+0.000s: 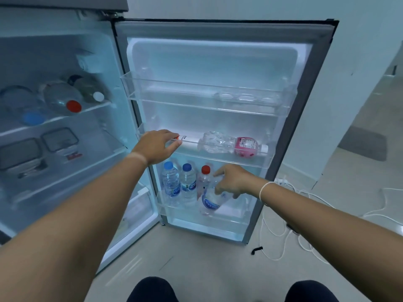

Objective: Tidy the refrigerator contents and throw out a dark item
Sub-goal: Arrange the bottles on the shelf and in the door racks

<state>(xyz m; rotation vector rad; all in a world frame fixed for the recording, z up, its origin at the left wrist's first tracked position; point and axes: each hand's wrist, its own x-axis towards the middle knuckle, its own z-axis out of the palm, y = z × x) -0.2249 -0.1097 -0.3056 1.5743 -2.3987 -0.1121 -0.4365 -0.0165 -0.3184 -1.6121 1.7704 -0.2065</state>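
- Refrigerator door [322,88] stands wide open; main compartment is to my left.
- My left hand [157,147] rests on the middle door shelf [218,156], its grip wrapped around the end of a white tube [188,140] lying flat there.
- A clear bottle with a pink label [231,144] lies on its side just beside the tube, on the same shelf.
- My right hand [234,180] is at the bottom door shelf [209,216], its grip clamped on the upper part of a tilted water bottle [210,201].
- Three bottles stand upright to its left: light-blue cap [168,165], blue cap [186,167], red cap [205,170].
- Top door shelf [196,105] holds a clear egg tray [246,97].
- Main compartment: a red-capped bottle [63,101] lies on the upper shelf; lidded containers [60,139] sit below.
- Dark item: cannot tell which it is.
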